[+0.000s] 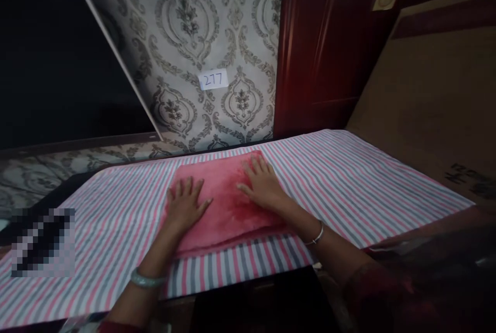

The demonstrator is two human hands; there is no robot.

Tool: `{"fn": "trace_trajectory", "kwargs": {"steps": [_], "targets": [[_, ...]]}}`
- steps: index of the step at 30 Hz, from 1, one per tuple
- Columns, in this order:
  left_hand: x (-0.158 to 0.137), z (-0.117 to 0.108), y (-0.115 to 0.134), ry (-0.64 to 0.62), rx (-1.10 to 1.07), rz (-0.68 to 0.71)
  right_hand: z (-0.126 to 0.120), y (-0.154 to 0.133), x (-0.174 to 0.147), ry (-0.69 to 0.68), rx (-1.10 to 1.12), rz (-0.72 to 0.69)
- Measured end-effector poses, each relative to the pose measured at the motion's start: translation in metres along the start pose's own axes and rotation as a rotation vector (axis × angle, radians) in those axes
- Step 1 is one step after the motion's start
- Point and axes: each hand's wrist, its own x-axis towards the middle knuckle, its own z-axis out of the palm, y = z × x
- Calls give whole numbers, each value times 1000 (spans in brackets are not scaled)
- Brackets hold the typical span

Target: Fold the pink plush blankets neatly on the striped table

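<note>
A folded pink plush cloth (220, 203) lies flat on a striped tablecloth (333, 178), its near edge showing more than one layer. My left hand (185, 203) rests on the left part of the pink cloth, fingers spread and palm down. On the right part, my right hand (262, 183) also lies flat with its fingers apart. Darker red patches in the pile show beside the right hand. Neither hand grips anything. A pale bangle (147, 279) circles the left wrist, and a thin silver bracelet (318, 235) the right.
A large dark screen (70, 59) stands at the back left. Behind the table is patterned wallpaper (186, 28) with a paper label (213, 79) reading 277. A dark red wooden panel (313, 48) and a big cardboard box (437, 90) border the right side.
</note>
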Motion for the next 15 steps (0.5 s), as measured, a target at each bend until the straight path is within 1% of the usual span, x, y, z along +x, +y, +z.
{"fn": "trace_trajectory", "kwargs": {"steps": [2, 3, 6, 11, 15], "targets": [[-6, 12, -3, -27, -4, -38, 18, -3, -12, -83, -54, -6], [-9, 17, -4, -31, -11, -43, 27, -2, -18, -99, -74, -6], [-12, 23, -5, -37, -22, -38, 42, 6, -31, -81, -107, 10], [-10, 21, -3, -69, -44, -52, 43, 9, -32, -80, -113, 17], [-9, 15, -7, -113, -69, -28, 40, 12, -29, -96, -90, 19]]}}
